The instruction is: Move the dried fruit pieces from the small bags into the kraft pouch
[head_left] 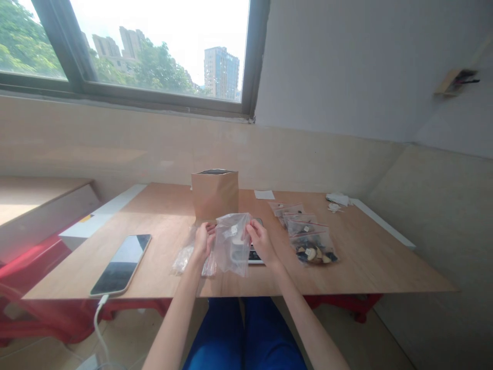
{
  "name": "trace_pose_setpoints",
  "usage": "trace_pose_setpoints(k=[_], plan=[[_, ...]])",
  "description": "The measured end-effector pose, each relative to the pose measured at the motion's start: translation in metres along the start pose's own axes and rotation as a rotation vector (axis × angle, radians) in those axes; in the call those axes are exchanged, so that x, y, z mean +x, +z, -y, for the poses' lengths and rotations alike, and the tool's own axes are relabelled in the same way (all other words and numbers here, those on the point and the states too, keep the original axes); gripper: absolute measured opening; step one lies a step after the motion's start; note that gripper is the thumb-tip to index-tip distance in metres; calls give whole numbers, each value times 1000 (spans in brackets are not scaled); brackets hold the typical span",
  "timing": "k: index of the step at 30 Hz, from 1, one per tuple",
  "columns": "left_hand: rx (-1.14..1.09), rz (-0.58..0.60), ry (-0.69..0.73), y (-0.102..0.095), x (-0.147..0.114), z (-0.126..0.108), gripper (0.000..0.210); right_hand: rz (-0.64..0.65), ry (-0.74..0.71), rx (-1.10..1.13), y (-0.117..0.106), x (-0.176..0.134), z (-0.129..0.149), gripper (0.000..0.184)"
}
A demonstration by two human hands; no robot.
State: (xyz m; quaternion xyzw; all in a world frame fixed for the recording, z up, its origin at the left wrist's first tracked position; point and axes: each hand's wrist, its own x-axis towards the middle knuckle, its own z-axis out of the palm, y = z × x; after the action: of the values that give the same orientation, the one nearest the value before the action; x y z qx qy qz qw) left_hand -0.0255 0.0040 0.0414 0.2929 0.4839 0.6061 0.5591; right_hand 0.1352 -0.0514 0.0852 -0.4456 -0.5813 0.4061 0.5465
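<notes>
While both forearms reach in from the near edge of the table, the left hand and the right hand each pinch one upper corner of an empty clear zip bag, holding it up just above the table's near middle. The bag hangs upright, its long axis roughly vertical, mouth toward the top and bottom edge drooping toward the person; it looks slightly crumpled. To work the mouth well, my judgement is that the thumbs and forefingers should stay close to the seal strip and pull the two walls apart evenly, so the thin film neither twists nor slips. Under the left hand lies a small heap of further clear bags, and a dark flat device, partly hidden behind the held bag, sits just beside the right hand. Toward the near left corner a phone lies face up with a white cable running off the edge. Right of the hands a row of filled bags stretches away, the nearest holding dark and pale pieces. Farther back, near the middle, stands a brown paper bag, open at the top, and a white slip lies toward the far edge.
</notes>
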Motion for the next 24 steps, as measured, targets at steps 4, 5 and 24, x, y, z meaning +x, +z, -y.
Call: trace_pose_setpoints(k=[4, 5, 24], plan=[[227, 182, 79, -2, -33, -17, 53, -33, 8, 9, 1, -4, 1, 26], [262, 229, 107, -2, -41, -20, 57, -28, 22, 15, 3, -4, 0, 26], [433, -27, 387, -16, -59, -22, 40, 189, 250, 48, 18, -30, -21, 43]])
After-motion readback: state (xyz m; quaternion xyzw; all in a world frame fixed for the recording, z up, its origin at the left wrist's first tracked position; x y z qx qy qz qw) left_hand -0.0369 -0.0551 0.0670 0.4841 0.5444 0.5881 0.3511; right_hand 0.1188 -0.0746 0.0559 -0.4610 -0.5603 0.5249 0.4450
